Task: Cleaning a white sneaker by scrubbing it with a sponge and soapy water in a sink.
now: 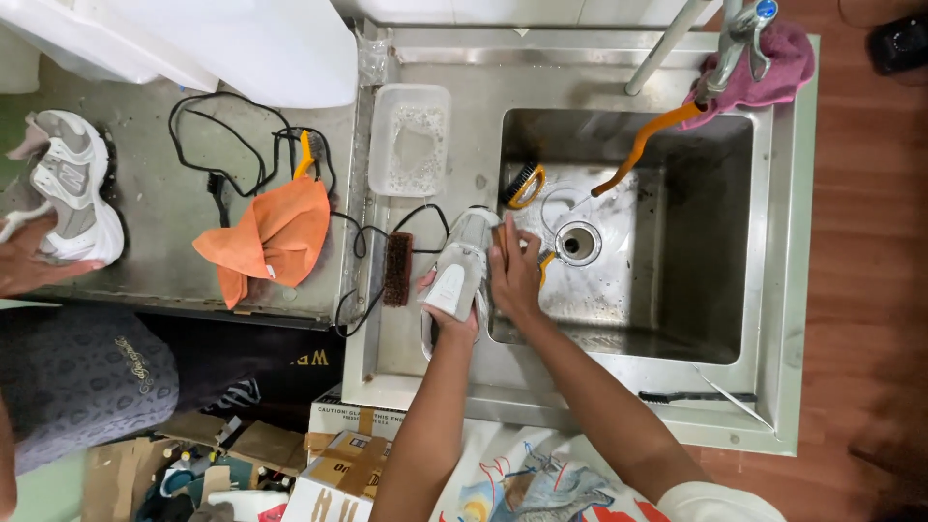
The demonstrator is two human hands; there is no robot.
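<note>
The left hand (452, 319) is curled under and around a white and grey sneaker (456, 271), gripping it from the near side and holding it tilted over the left rim of the stainless steel sink (773, 242). The right hand (514, 274) lies against the sneaker's right side with its fingers bent close together; a bit of yellow shows just beyond the fingers, seemingly a brush handle, but I cannot tell for sure what the hand grips.

In the basin, a yellow-handled scrub brush (524, 184) rests near the far left corner, and the round drain (578, 243) sits just right of the hands. An orange hose (646, 143) runs down from the tap (737, 39), where a pink cloth (781, 66) is draped. A dark thin brush (696, 397) lies on the sink's near rim.

On the drainboard left of the basin stand a clear plastic tub (411, 140) and a brown bristle brush (398, 269). Farther left, on the metal counter (155, 251), lie an orange cloth (271, 242), a tangled black cable (232, 145) and a second white sneaker (72, 184), which another person's hand (34, 266) touches at the left edge.
</note>
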